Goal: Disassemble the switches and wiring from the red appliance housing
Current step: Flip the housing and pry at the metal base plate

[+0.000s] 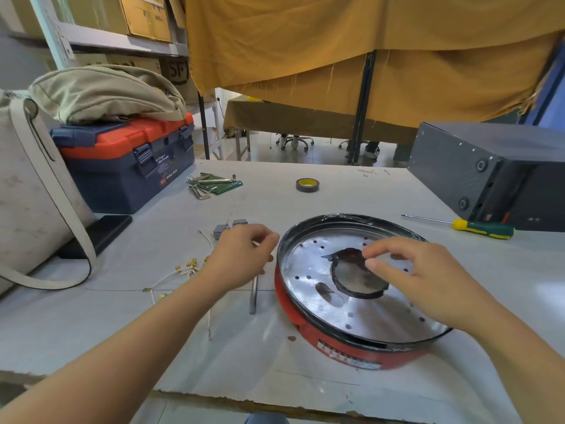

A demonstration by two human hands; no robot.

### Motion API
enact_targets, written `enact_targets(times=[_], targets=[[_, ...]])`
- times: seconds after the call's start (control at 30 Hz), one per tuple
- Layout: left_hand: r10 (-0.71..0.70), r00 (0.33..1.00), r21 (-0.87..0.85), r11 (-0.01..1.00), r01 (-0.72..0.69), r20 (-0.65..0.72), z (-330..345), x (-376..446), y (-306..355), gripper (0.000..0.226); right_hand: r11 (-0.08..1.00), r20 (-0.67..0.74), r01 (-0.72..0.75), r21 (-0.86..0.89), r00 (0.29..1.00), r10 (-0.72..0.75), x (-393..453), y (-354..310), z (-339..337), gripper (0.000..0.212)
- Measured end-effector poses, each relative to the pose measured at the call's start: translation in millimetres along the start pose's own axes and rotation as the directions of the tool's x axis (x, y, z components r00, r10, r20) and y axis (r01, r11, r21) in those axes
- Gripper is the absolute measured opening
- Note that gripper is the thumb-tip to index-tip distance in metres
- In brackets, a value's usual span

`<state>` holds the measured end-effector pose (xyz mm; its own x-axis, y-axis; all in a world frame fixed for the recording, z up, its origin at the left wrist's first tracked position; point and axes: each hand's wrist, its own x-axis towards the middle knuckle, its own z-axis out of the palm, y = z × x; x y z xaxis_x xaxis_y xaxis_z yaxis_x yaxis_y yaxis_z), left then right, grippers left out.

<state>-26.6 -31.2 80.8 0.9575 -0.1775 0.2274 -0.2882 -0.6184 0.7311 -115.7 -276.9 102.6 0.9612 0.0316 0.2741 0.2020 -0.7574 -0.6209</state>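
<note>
The red appliance housing point(342, 347) lies on the table in front of me, round, with a black rim and a shiny metal plate point(308, 270) that has a dark central opening. My right hand point(428, 280) hovers over that plate, fingers loosely curled, thumb and forefinger close together with nothing seen between them. My left hand point(241, 255) is at the housing's left rim with curled fingers; whether it pinches anything is unclear. Two grey switches point(221, 230) and white wires with brass terminals point(183, 270) lie on the table to the left.
A grey metal bar point(253, 296) lies below my left hand. A green-yellow screwdriver point(483, 229), a tape roll point(308, 185) and hex keys point(201, 185) sit farther back. A blue-orange toolbox point(131, 166) and pale bag point(30, 194) stand left, a dark box point(489, 169) right.
</note>
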Motion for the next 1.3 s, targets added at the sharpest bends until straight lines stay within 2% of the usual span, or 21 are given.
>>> enact_targets(times=[0.03,0.07,0.2,0.3,0.37,0.43,0.5,0.67,0.73,0.83,0.9,1.0,1.13,1.17,1.3], targets=[[-0.034,0.999,-0.085,0.996,0.036,0.021,0.3,-1.4,5.6,0.022,1.000,-0.067,-0.027,0.005,0.997,0.027,-0.8,5.7,-2.5,0.007],[-0.041,0.998,-0.096,0.994,0.045,0.047,0.9,-2.4,9.7,0.023,0.998,-0.128,-0.059,-0.002,0.990,0.059,-1.7,12.8,-4.7,0.008],[-0.085,0.990,-0.019,0.996,0.088,0.116,5.6,-5.0,14.4,0.021,0.972,-0.237,-0.225,-0.075,0.951,0.201,-6.1,39.1,-10.6,0.036],[-0.118,0.983,-0.048,0.991,0.126,0.143,11.6,-9.7,15.4,0.015,0.914,-0.165,-0.377,0.148,0.902,0.398,-10.6,51.4,-11.4,0.047],[-0.120,0.985,-0.053,0.990,0.128,0.122,14.1,-12.5,16.4,0.016,0.859,-0.105,-0.417,0.296,0.880,0.464,-12.2,53.8,-10.2,0.032],[-0.122,0.989,-0.033,0.992,0.125,0.083,15.6,-14.2,17.6,0.019,0.832,-0.116,-0.420,0.363,0.865,0.488,-11.6,53.7,-8.9,0.026],[-0.127,0.990,-0.057,0.990,0.130,0.055,16.3,-14.0,18.8,0.020,0.813,-0.133,-0.411,0.413,0.855,0.501,-11.5,52.1,-7.3,0.028],[-0.124,0.992,-0.234,0.965,0.121,0.003,6.3,-4.6,25.0,0.022,0.798,-0.169,-0.322,0.510,0.872,0.460,-7.2,47.0,-12.9,0.028],[-0.138,0.990,-0.346,0.931,0.120,-0.027,-0.8,3.5,28.8,0.022,0.755,-0.166,-0.267,0.599,0.881,0.443,0.2,45.3,-21.1,0.027],[-0.187,0.978,-0.502,0.857,0.117,-0.091,-8.0,16.8,33.1,0.009,0.668,-0.152,-0.221,0.710,0.879,0.453,12.9,45.0,-30.7,0.027],[-0.220,0.970,-0.546,0.828,0.128,-0.106,-7.5,25.0,33.9,0.020,0.652,-0.147,-0.220,0.726,0.876,0.459,21.2,44.6,-34.1,0.026],[-0.267,0.960,-0.598,0.784,0.166,-0.084,-3.8,34.7,35.1,0.030,0.602,-0.152,-0.193,0.775,0.868,0.473,36.1,44.2,-35.9,0.022],[-0.302,0.953,-0.745,0.635,0.205,0.004,-3.3,44.7,39.5,0.032,0.479,-0.110,-0.198,0.855,0.833,0.542,61.2,46.5,-36.1,0.012],[-0.307,0.951,-0.739,0.633,0.230,0.033,-2.6,47.0,38.5,0.035,0.455,-0.098,-0.209,0.866,0.820,0.563,68.5,48.4,-35.6,0.012],[-0.321,0.933,-0.579,0.735,0.353,0.162,7.1,55.6,20.3,0.042,0.437,-0.095,-0.238,0.867,0.783,0.615,95.5,62.1,-33.5,0.016]])
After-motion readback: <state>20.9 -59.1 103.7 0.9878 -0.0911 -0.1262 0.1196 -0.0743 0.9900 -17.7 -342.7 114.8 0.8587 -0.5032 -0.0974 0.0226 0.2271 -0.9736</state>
